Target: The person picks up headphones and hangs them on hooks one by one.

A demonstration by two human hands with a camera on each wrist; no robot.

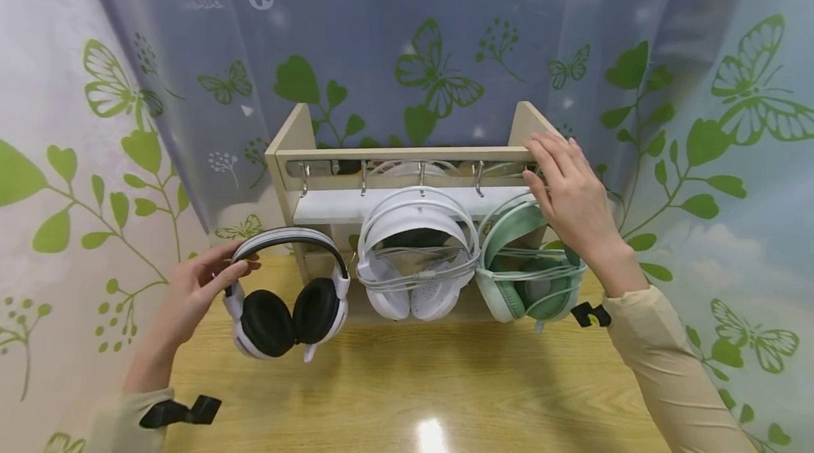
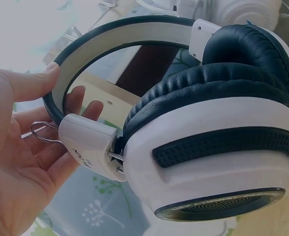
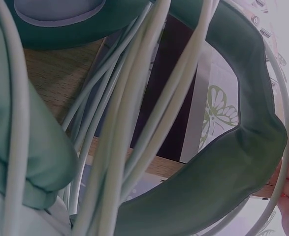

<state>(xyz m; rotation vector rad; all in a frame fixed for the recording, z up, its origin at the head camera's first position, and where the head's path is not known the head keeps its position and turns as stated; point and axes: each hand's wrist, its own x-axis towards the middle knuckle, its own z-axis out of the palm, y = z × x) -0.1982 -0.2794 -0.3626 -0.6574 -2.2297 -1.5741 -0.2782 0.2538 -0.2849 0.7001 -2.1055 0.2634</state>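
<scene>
White headphones (image 1: 337, 295) with black ear pads are held by the headband in my left hand (image 1: 191, 290), at the left front of a small wooden rack (image 1: 407, 154). The left wrist view shows the thumb on one side of the headband (image 2: 127, 37) and fingers behind it. My right hand (image 1: 569, 191) rests on the right end of the rack's top board, its fingers fairly straight over the edge. Just below it hang green headphones (image 1: 499, 295) wrapped in pale cable. In the right wrist view their green headband (image 3: 193, 191) hides most of that hand.
All-white headphones (image 1: 416, 220) with a coiled cable hang at the rack's middle. Several metal hooks (image 1: 364, 177) line the rack's front, above a white shelf (image 1: 331, 206). Underneath is a yellow wooden table (image 1: 394, 368). A leaf-and-butterfly patterned curtain (image 1: 356, 29) stands behind.
</scene>
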